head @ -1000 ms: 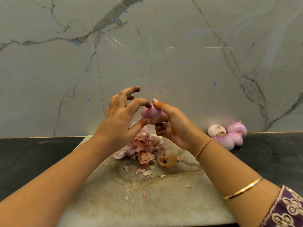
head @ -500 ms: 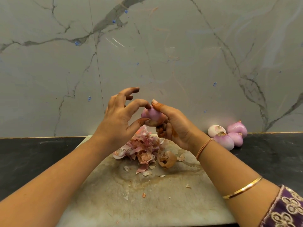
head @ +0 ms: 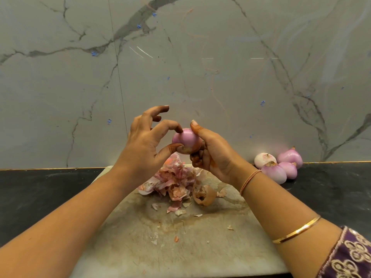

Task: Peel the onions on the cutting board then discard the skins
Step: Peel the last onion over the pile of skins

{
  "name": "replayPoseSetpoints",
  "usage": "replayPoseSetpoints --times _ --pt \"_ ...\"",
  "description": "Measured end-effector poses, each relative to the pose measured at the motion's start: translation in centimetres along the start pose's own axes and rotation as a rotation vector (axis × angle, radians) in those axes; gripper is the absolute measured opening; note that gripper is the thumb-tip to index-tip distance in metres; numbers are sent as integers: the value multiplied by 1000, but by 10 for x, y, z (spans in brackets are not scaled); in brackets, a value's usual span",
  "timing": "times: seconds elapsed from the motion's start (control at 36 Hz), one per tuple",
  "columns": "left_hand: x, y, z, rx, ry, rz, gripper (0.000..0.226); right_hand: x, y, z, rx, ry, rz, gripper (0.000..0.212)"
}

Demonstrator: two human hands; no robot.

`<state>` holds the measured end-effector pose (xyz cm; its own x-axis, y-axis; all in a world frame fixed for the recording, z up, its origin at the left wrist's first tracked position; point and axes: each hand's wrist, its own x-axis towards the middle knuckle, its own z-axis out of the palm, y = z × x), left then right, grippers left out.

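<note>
Now your right hand [head: 212, 155] grips the onion [head: 185, 138] above the cutting board [head: 200, 247] at its 12 o'clock edge. Your left hand [head: 144, 145] pinches the onion's 9 o'clock side between thumb and forefinger. The skins [head: 176, 181] lie heaped at the onion's 6 o'clock.

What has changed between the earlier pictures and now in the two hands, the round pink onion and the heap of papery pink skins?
Nothing visibly moved. The right hand still grips the round pink onion above the grey stone cutting board; the left hand still pinches it between thumb and forefinger. The heap of papery skins and the four peeled onions on the black counter lie as before.
</note>
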<state>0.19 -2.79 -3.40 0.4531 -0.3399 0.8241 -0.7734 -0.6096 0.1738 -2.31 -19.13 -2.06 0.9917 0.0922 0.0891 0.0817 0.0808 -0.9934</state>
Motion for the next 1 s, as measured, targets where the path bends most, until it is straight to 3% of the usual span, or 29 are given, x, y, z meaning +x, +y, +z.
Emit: replayPoseSetpoints --times 0.31,0.5,0.78,1.0 --pt "-1 2 0 55 25 26 19 4 2 -2 2 22 -27 54" --pt "0 4 -4 70 -8 -33 47 4 3 -2 -34 48 -43 53" --pt "2 3 -8 -21 12 -51 36 3 5 -2 -141 53 -50 52" --pt "3 -3 -8 -43 40 -47 25 2 5 -2 -171 35 -51 39"
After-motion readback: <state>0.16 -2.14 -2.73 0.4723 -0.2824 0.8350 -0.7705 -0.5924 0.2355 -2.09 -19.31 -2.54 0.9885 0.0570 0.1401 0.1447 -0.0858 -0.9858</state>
